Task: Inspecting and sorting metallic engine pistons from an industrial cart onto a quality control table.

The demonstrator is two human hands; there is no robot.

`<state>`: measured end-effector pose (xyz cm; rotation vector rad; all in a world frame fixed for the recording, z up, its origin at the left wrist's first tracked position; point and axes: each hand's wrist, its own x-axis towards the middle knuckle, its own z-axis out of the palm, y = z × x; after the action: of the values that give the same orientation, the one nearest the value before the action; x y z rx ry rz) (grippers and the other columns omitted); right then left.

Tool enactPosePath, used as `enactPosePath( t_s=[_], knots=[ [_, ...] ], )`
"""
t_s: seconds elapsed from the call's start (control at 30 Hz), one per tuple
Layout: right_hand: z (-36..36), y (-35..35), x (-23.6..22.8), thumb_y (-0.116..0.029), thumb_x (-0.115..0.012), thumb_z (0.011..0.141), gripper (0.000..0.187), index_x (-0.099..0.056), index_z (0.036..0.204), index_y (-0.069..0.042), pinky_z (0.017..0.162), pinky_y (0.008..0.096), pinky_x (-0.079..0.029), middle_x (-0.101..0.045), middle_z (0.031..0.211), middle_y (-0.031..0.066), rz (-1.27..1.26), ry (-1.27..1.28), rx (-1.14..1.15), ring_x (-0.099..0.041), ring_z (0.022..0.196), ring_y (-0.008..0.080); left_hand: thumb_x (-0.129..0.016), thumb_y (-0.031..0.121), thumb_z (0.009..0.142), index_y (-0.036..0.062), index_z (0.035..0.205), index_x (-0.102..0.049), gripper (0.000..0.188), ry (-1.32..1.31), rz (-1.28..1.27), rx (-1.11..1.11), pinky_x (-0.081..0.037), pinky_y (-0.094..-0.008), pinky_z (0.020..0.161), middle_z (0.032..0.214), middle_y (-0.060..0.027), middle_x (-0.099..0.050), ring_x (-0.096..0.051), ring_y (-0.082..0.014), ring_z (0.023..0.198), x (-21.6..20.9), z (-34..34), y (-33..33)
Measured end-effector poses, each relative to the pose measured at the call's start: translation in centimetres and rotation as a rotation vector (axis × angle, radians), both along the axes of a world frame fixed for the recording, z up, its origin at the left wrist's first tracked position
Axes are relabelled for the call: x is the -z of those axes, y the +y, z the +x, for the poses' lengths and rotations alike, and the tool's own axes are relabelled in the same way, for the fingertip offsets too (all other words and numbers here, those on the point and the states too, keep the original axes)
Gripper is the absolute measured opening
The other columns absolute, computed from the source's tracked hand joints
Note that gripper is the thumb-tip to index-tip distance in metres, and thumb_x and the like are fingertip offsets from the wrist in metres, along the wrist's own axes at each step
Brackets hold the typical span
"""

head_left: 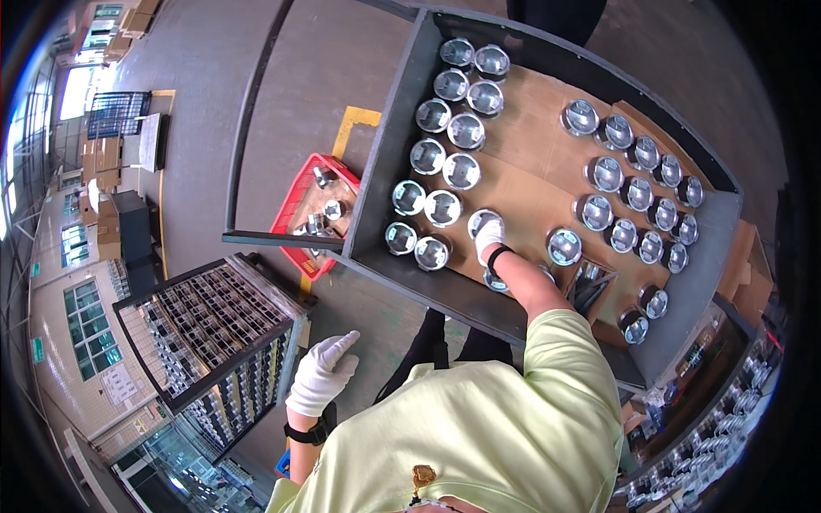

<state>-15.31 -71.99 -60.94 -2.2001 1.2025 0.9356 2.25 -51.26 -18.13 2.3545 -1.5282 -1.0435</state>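
My right hand, in a white glove, reaches into a grey metal cart tray lined with cardboard. Its fingers are on a shiny metal piston near the middle and hide part of it. Just below the hand, another piston is partly covered by my wrist. Two rows of pistons stand upright along the tray's left side. More pistons stand in rows on the right. My left hand, also gloved, hangs outside the tray with nothing in it, fingers loosely apart.
A red plastic basket with metal parts stands on the floor left of the tray. Nearer my left hand is a rack packed with metal parts. A small open box sits inside the tray. Cardboard boxes lie beyond its right end.
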Motion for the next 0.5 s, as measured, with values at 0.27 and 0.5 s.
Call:
enactPosePath(
  t_s=[0.27,0.5],
  knots=[
    [-1.1,-3.4,-4.9,-0.038,-0.042,0.092,0.041,-0.074,0.087,-0.012,0.083,0.041,-0.048,-0.071,0.091,0.0103,-0.148,-0.18,-0.351,-0.068,0.086,0.0297,-0.069,0.004,0.075,0.0098,0.118,-0.064,0.044,-0.049,-0.068,-0.013,-0.052,-0.0348,0.076,0.098,-0.0129,-0.066,-0.065,-0.0295,0.087,-0.1,-0.1,2.7],
    [-9.0,-4.3,-22.0,-0.043,-0.05,0.095,0.042,-0.069,0.088,-0.005,0.068,0.0336,-0.049,-0.069,0.081,0.0058,0.232,-0.93,1.001,-0.066,0.076,0.0197,-0.068,0.008,0.074,0.0107,0.118,-0.063,0.045,-0.061,-0.248,0.282,-0.052,-0.0398,0.069,0.091,-0.0135,-0.065,-0.063,-0.0326,0.08,2.8,1.2,0.9]
  ],
)
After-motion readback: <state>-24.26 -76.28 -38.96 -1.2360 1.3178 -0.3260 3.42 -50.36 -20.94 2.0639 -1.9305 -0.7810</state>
